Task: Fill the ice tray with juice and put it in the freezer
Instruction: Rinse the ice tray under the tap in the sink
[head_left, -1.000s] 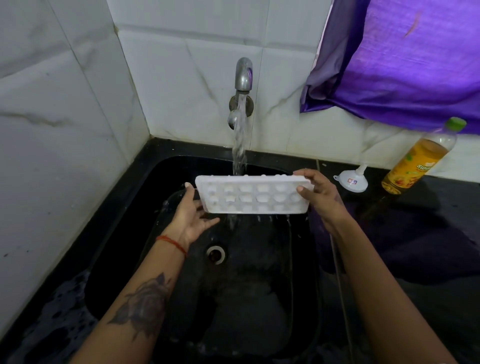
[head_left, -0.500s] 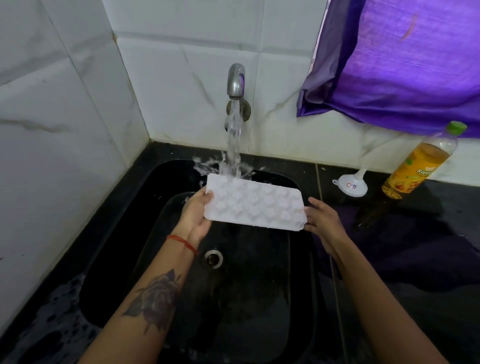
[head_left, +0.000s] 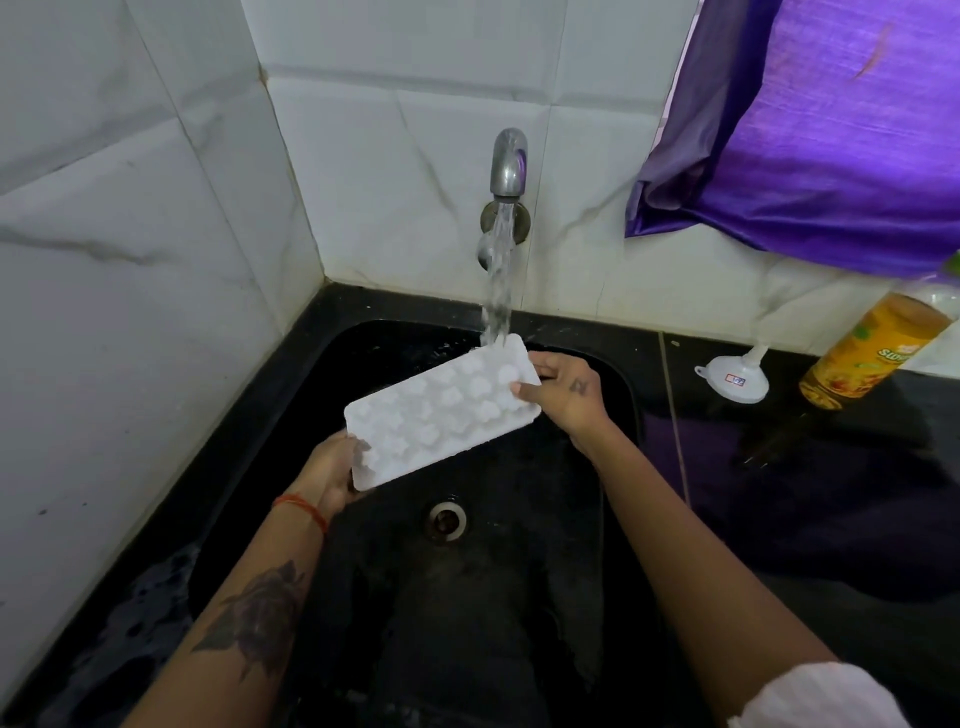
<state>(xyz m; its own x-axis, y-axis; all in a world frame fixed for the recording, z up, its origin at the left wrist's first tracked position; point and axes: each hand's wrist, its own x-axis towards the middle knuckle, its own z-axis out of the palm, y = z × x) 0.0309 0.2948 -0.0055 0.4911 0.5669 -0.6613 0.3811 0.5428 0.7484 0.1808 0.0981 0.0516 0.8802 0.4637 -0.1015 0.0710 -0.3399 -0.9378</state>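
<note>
- Both hands hold the white rectangular plastic ice tray (head_left: 441, 410) tilted over the black sink (head_left: 363, 343), its far corner under the tap's (head_left: 509, 161) running water.
- Left hand (head_left: 332, 470) grips the near end; right hand (head_left: 563, 395) pinches the far edge.
- Rinsing comes first; next, likely draining, then filling from the orange juice bottle (head_left: 872, 353) through the white funnel (head_left: 732, 376).

One ice tray (head_left: 441, 410), one tap (head_left: 509, 163), one funnel (head_left: 732, 376), one juice bottle (head_left: 872, 351), two hands
</note>
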